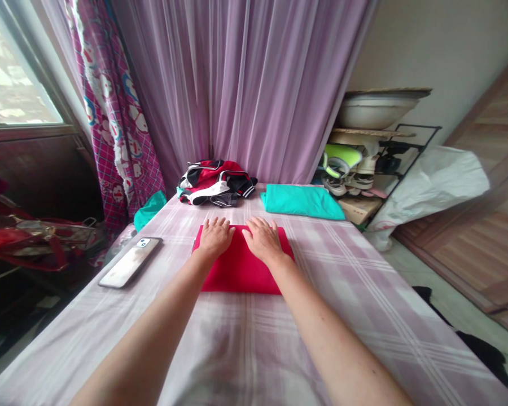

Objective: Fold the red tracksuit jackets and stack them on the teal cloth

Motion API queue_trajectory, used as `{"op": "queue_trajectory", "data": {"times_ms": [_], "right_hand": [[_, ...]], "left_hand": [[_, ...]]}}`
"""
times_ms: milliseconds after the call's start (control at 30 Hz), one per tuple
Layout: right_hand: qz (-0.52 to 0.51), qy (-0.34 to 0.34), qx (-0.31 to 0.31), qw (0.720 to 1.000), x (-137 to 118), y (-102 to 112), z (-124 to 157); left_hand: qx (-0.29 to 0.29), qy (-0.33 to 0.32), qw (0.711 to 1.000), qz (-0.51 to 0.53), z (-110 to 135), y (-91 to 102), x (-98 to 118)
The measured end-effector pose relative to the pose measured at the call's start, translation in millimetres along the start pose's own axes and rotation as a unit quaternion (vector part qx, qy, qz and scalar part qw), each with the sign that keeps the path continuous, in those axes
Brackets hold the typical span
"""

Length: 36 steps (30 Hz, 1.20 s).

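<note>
A red cloth (241,270), folded into a flat rectangle, lies in the middle of the checked bedsheet (245,338). My left hand (215,237) rests flat on its far left part, palm down with the fingers stretched forward. On the far right part lies my right hand (262,239), also palm down, its fingers spread. Both hands press on the top of the cloth and hold nothing. What kind of garment or cloth it is cannot be made out.
A folded teal cloth (302,201) lies at the back right. Beside it is a crumpled red, black and white garment (218,181). A phone (131,262) lies at the left edge. A shoe rack (400,163) and a white plastic bag (432,186) stand to the right.
</note>
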State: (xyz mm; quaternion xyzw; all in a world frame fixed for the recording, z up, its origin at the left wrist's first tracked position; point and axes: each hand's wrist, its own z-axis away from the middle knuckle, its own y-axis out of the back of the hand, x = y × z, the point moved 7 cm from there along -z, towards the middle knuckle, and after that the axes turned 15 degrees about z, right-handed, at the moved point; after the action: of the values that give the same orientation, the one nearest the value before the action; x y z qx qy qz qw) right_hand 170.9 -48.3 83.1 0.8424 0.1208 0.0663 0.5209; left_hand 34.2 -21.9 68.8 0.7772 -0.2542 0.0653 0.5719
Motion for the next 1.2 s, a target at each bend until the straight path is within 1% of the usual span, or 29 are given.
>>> {"op": "queue_trajectory", "data": {"times_ms": [67, 133, 200, 267, 367, 500, 567, 667, 733, 800, 967, 1200], "right_hand": [[0.001, -0.021, -0.043, 0.999, 5.1, -14.0, -6.3], [0.007, -0.051, -0.113, 0.992, 13.0, -33.4, -6.4], [0.009, -0.072, -0.173, 0.982, 19.4, -49.9, -2.8], [0.008, -0.077, -0.202, 0.976, 22.1, -58.5, -0.1], [0.007, -0.071, -0.212, 0.975, 23.6, -59.8, -0.9], [0.016, -0.059, -0.217, 0.974, 34.0, -57.5, -5.8], [0.018, -0.069, -0.229, 0.971, 45.5, -59.7, -6.7], [0.003, -0.091, -0.235, 0.968, 62.5, -65.1, -5.9], [-0.011, -0.1, -0.228, 0.969, 69.1, -68.3, -4.8], [-0.019, -0.103, -0.219, 0.97, 71.9, -71.0, -3.5], [-0.023, -0.107, -0.208, 0.972, 73.1, -75.4, -2.1], [-0.006, -0.107, -0.215, 0.971, 73.2, -74.9, -1.5]], "left_hand": [[-0.031, 0.035, 0.999, -0.014, -0.4, -10.5, -10.5], [-0.055, 0.063, 0.996, -0.021, 2.7, -19.0, -18.5], [-0.068, 0.075, 0.995, -0.024, 5.7, -24.1, -22.4], [-0.081, 0.082, 0.993, -0.028, 7.2, -26.9, -23.7], [-0.094, 0.087, 0.991, -0.032, 6.4, -27.7, -22.7], [-0.084, 0.079, 0.993, -0.031, 5.8, -26.2, -25.7], [-0.082, 0.084, 0.993, -0.026, 7.7, -26.8, -35.6], [-0.073, 0.095, 0.993, -0.01, 12.5, -27.5, -57.5], [-0.065, 0.091, 0.994, -0.003, 15.2, -27.3, -69.1], [-0.061, 0.084, 0.995, -0.001, 17.0, -26.8, -75.0], [-0.071, 0.095, 0.993, 0.006, 17.5, -26.3, -74.6], [-0.069, 0.099, 0.993, 0.008, 16.9, -25.2, -72.7]]}}
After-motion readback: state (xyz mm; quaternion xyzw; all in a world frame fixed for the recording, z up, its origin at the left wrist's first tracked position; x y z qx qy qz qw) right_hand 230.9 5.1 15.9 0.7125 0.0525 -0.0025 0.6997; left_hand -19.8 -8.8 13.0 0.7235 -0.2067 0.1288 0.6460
